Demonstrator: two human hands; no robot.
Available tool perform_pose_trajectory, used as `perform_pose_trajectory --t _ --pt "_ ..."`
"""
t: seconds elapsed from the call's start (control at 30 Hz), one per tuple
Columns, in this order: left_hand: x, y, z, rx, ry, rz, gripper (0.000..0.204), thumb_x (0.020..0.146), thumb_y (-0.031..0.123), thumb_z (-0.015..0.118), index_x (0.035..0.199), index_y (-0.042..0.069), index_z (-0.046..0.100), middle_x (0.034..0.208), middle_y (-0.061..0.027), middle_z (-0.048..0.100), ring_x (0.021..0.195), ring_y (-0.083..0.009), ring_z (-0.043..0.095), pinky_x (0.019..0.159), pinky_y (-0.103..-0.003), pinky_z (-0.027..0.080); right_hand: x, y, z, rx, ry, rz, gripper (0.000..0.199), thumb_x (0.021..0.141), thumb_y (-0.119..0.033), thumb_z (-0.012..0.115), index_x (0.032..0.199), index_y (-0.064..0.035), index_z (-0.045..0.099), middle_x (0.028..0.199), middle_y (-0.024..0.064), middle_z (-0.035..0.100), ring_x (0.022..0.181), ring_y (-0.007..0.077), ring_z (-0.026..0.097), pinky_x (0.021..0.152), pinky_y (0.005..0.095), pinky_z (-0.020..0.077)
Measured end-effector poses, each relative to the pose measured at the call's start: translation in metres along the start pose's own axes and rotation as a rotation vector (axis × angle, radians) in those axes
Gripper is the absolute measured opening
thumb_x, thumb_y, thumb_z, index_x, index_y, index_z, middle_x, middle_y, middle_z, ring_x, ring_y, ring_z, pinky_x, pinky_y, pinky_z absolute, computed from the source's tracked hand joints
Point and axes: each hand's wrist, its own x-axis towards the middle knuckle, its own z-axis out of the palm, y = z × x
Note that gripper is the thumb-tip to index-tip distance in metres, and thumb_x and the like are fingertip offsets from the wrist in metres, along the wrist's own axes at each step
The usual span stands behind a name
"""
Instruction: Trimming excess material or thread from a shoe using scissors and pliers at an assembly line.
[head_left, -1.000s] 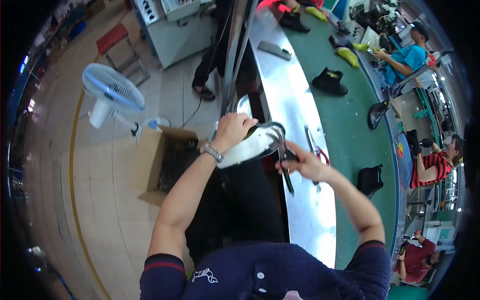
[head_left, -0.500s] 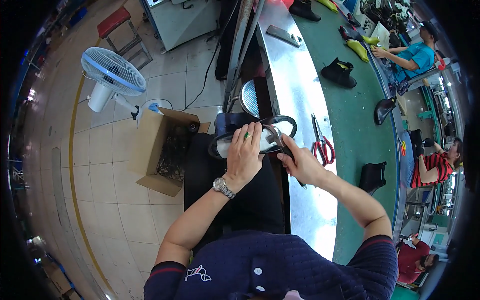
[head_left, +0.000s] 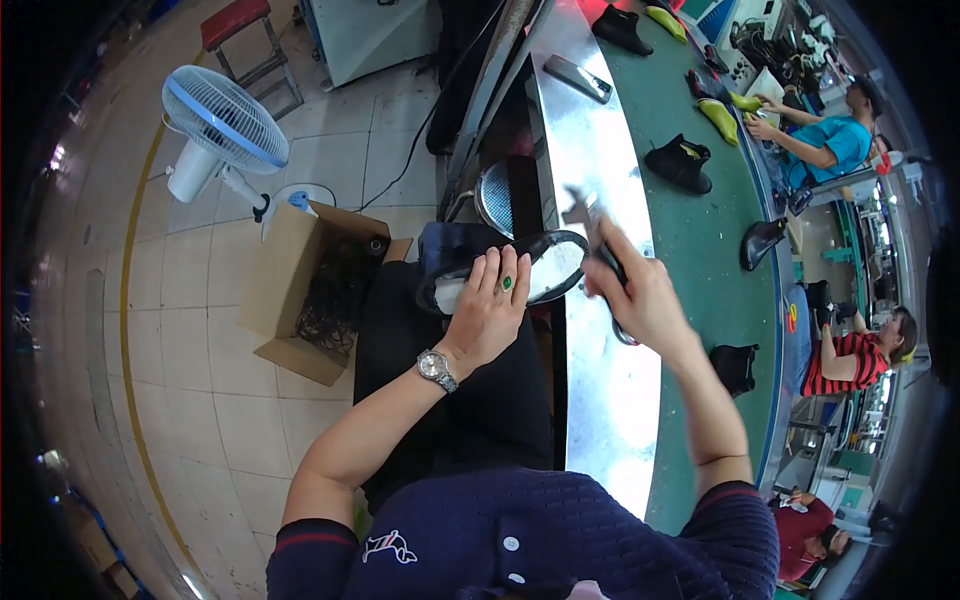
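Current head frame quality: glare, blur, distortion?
Head view, right of centre: strong glare washes out patches of the metal bench strip; head view, centre: the tool head in the right hand is smeared, likely motion blur, while the left hand on the shoe sole looks fairly crisp; head view, toward the rim: fisheye bends the yellow floor line, corners black.

we seem to be in a shoe workshop: black boots are spread along our long green worktop, co-workers handle pieces beyond it, and a yellow line runs over the tiled floor.
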Motion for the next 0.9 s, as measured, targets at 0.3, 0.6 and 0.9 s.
perform_pose_trajectory --t 0.3,0.6,0.9 --pt "-0.004 0.005 0.005 0.132 0.021 0.021 0.056 0.079 0.012 0.065 0.128 -0.012 0.049 0.130 -0.0299 0.051 0.120 -0.0410 0.052 0.106 -0.046 0.039 0.012 -0.001 0.021 0.193 0.093 0.236 0.055 0.095 -0.015 0.055 0.144 -0.0077 0.032 0.066 0.0217 0.063 0.062 0.0377 0.066 0.061 0.0462 0.0509" --pt "-0.002 0.006 0.006 0.107 -0.002 0.013 0.050 0.084 0.010 0.059 0.128 -0.013 0.049 0.132 -0.0304 0.050 0.123 -0.0410 0.051 0.107 -0.045 0.039 0.011 0.012 0.027 0.228 0.249 0.279 0.061 0.097 -0.015 0.053 0.149 -0.0053 0.022 0.064 0.0142 0.063 0.054 0.0269 0.064 0.058 0.0375 0.0512" --pt "-0.003 0.007 0.005 0.059 0.008 -0.020 0.049 0.085 0.009 0.058 0.127 -0.014 0.049 0.132 -0.0294 0.050 0.125 -0.0410 0.049 0.109 -0.045 0.037 0.006 0.006 0.036 0.101 0.103 0.207 0.056 0.097 -0.017 0.051 0.148 -0.0102 0.027 0.066 0.0176 0.064 0.058 0.0336 0.066 0.057 0.0456 0.0511"
